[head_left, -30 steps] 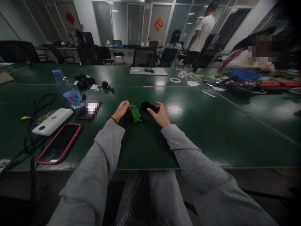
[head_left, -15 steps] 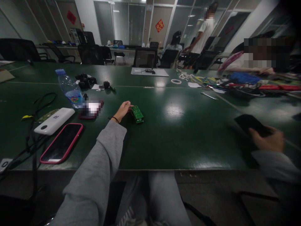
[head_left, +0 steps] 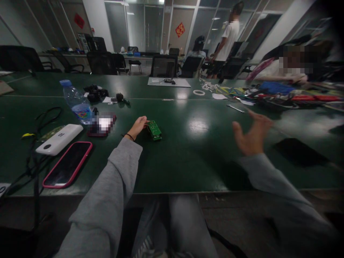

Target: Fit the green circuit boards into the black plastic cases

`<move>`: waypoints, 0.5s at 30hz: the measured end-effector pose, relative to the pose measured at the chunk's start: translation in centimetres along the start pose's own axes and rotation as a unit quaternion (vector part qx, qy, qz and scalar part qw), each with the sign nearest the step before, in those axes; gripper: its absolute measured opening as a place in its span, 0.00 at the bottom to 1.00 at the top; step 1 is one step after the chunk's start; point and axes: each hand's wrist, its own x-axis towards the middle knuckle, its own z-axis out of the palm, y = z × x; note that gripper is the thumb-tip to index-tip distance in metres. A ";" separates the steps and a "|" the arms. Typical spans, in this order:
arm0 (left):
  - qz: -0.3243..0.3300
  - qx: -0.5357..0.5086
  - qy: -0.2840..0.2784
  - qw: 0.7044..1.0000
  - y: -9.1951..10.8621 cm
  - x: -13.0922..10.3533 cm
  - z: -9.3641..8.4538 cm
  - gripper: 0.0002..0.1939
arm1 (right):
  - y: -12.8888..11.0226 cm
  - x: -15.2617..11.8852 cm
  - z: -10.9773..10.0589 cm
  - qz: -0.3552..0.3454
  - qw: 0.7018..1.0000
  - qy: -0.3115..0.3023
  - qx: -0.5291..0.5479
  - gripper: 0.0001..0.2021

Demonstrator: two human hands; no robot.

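My left hand (head_left: 137, 128) rests by the upper left side of a green circuit board assembly (head_left: 154, 130), its curled fingers gripping that edge. The board lies on the dark green table (head_left: 182, 157) with its dotted face up. Over the right part of the table, my right hand (head_left: 251, 134) is raised with thumb and fingers apart, holding nothing and slightly blurred. To its right a flat black object (head_left: 302, 152) lies on the table; its kind is unclear.
On the left are a pink-cased phone (head_left: 68, 165), a white power bank (head_left: 59, 139), another phone (head_left: 102, 125), a water bottle (head_left: 77, 104) and black cables. Tangled cables (head_left: 290, 91) and a metal tool (head_left: 235, 108) lie to the right. Other people are beyond.
My right hand has let go of the flat black object, leaving it on the table, and has moved left and up with fingers spread. My left hand stays at the circuit board.
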 end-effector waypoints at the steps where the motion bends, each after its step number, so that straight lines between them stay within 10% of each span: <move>1: 0.001 0.000 -0.001 1.000 0.0 0.0 0.0 0.15 | -2.6 -0.6 1.4 -0.020 0.999 -0.023 0.036 0.37; 8: 0.017 -0.024 -0.007 1.000 -0.2 -0.1 -0.1 0.13 | -21.4 -6.3 13.2 -0.033 0.945 -0.258 0.196 0.31; 15: 0.006 -0.032 -0.013 0.999 -0.1 0.2 -0.2 0.15 | -19.6 -4.5 14.2 0.154 0.844 -0.347 0.379 0.20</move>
